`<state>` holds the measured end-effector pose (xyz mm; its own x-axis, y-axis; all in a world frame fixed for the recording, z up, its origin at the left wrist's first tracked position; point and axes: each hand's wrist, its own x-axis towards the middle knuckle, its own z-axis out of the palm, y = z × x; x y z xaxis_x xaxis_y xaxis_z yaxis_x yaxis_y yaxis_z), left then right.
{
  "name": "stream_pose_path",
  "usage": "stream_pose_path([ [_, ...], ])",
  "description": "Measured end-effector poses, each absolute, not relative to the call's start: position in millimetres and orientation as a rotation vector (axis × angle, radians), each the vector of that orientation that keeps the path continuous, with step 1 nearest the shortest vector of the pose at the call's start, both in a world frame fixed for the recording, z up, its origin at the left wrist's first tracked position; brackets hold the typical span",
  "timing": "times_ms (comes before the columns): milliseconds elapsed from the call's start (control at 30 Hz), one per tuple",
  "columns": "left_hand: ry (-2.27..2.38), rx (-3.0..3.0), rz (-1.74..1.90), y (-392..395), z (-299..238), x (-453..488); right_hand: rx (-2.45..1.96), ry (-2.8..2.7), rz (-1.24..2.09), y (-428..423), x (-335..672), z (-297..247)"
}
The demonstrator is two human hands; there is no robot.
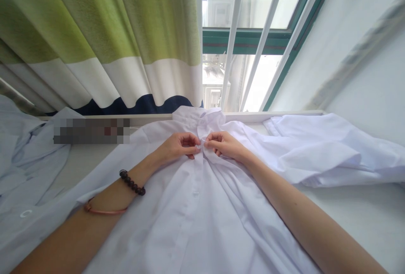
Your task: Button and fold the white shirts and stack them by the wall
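A white button-front garment with a collar (177,206) lies spread on a white surface, its collar at the far end and its front placket running toward me. Just below the collar, my left hand (182,145) pinches the placket edge near a small button. Close beside it, my right hand (223,144) grips the opposite front edge between thumb and fingers. The two fingertips are almost touching. Another button shows lower on the placket. Dark beads and a thin reddish bracelet circle my left wrist.
Past the collar runs a white ledge (253,117). A green-and-white curtain (164,25) hangs at the back left, beside a window behind white bars (232,42). More white cloth (19,147) lies at the left, near a blurred-out patch. A white wall rises at the right.
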<state>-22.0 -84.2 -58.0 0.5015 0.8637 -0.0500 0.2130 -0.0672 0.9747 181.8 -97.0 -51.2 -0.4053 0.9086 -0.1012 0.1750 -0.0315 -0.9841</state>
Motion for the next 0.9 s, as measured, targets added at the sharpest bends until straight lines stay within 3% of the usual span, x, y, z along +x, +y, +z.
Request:
stream_pose_path([
  [900,0.941,1.606,0.739,-86.3,-60.3,-20.2,-1.186,-1.670,1.507,-100.6,178.3,-51.2],
])
